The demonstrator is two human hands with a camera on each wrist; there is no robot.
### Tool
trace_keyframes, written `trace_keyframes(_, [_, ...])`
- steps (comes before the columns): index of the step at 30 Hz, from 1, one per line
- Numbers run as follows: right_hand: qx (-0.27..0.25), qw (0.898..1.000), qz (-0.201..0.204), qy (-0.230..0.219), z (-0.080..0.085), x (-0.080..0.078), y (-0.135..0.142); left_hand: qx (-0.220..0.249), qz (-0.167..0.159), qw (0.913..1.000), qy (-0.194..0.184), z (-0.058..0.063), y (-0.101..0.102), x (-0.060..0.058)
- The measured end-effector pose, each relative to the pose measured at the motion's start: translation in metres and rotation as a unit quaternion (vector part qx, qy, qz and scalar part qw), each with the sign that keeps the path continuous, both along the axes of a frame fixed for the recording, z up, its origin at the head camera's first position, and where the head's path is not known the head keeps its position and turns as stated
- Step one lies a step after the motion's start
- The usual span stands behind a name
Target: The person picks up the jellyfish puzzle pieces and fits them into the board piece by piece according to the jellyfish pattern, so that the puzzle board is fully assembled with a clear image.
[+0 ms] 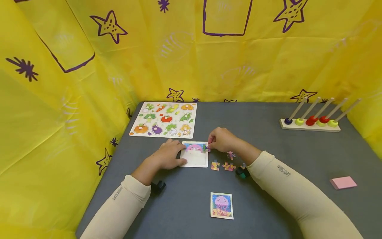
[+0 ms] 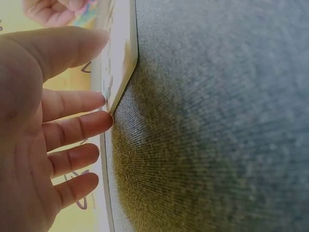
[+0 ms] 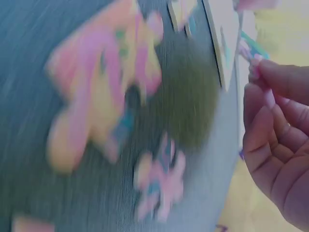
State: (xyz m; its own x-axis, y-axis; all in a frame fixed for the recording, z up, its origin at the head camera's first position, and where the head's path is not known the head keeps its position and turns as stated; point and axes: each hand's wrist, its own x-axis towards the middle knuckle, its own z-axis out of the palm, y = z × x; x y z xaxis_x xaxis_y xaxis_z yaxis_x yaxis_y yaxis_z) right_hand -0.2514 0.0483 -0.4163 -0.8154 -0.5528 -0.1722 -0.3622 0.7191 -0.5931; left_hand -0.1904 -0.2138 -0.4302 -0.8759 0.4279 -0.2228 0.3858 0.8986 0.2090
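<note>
The puzzle piece [image 1: 208, 150] is at the far right corner of the puzzle tray [image 1: 194, 160], pinched by thumb and finger of the right hand [image 1: 222, 140], the nearer of the two hands. Its long axis, partly covered by fingers, cannot be told, nor whether it is seated. The left hand [image 1: 169, 154], fingers spread, touches the tray's left edge, opposite the piece. The tray lies short of the counter's [image 1: 253, 121] far edge. Legible writing: "Let's Slim" on both sleeves [image 1: 280, 182]
</note>
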Motion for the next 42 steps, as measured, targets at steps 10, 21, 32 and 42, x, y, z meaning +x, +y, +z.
trace_keyframes(10, [0.009,0.999,0.030,-0.024,-0.013,0.003,-0.062,0.022,0.011,0.9997,0.009,0.002,-0.003,-0.011])
trace_keyframes(21, [0.057,0.998,-0.001,-0.009,-0.017,0.006,-0.084,0.036,0.017,0.9989,0.023,0.000,0.001,-0.024])
trace_keyframes(32, [0.065,0.998,-0.012,-0.013,-0.018,0.000,-0.081,0.021,0.031,0.9985,0.041,-0.003,0.006,-0.030])
trace_keyframes(42, [0.055,0.998,0.000,0.036,-0.014,0.001,-0.067,0.007,0.024,0.9982,0.054,-0.004,0.008,-0.024])
